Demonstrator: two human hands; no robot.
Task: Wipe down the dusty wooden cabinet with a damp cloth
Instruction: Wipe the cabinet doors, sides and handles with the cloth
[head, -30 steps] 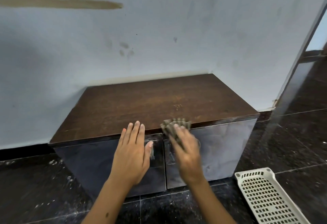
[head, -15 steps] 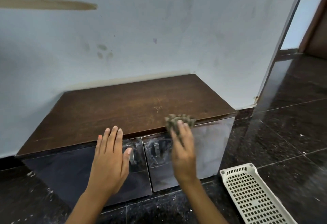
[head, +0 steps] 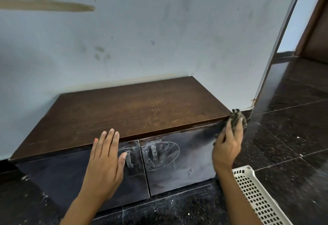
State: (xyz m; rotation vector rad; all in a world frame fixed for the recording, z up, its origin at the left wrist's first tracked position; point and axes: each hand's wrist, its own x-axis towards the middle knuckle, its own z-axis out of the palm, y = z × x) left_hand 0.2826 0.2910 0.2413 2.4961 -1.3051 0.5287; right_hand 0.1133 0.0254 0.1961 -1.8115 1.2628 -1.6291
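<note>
A home room: low wooden cabinet (head: 124, 111) (2 doors) against a stained painted wall (head: 159, 38), polished dark floor tiles (head: 292, 127).

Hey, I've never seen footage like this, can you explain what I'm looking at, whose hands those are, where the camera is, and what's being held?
There is no machine here. A person wears a wide-angle camera on the head, looking forward and down, so you see that person's own two hands. In front is a low cabinet with a brown wooden top and two dark, dusty doors, standing against a pale wall. Nothing lies on its top that I can make out, apart from faint marks. The left hand is flat and open, its fingers reaching the top's front edge. The right hand grips a crumpled cloth at the cabinet's front right corner. A white perforated basket sits on the dark floor at lower right.
</note>
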